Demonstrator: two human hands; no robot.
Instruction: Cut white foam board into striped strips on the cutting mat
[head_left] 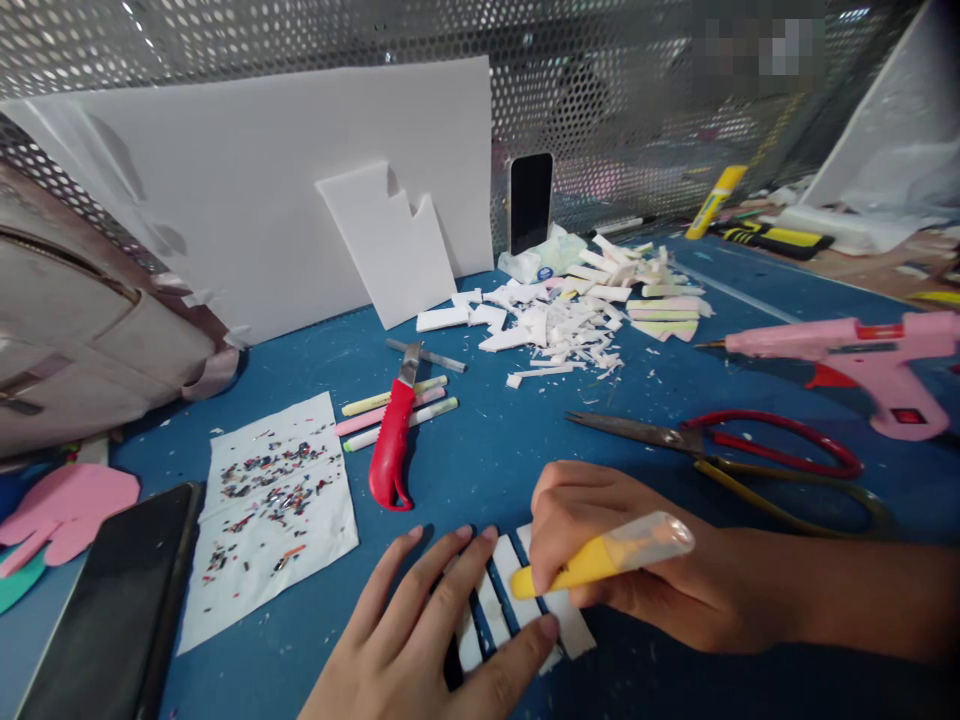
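Observation:
My right hand is closed around a yellow pen-shaped tool with a clear, rounded back end. Its yellow front end is over one of several white foam strips that lie side by side, with narrow gaps between them. Whether it touches the strip I cannot tell. My left hand lies flat with fingers stretched, fingertips and thumb resting on and beside the strips. Part of the strips is hidden under both hands. Just beyond are a red-handled knife and pastel pens.
Scissors and a pink glue gun lie on the right. White scraps are heaped behind, near an upright phone. White boards lean at the back. A speckled paper sheet and dark phone lie left.

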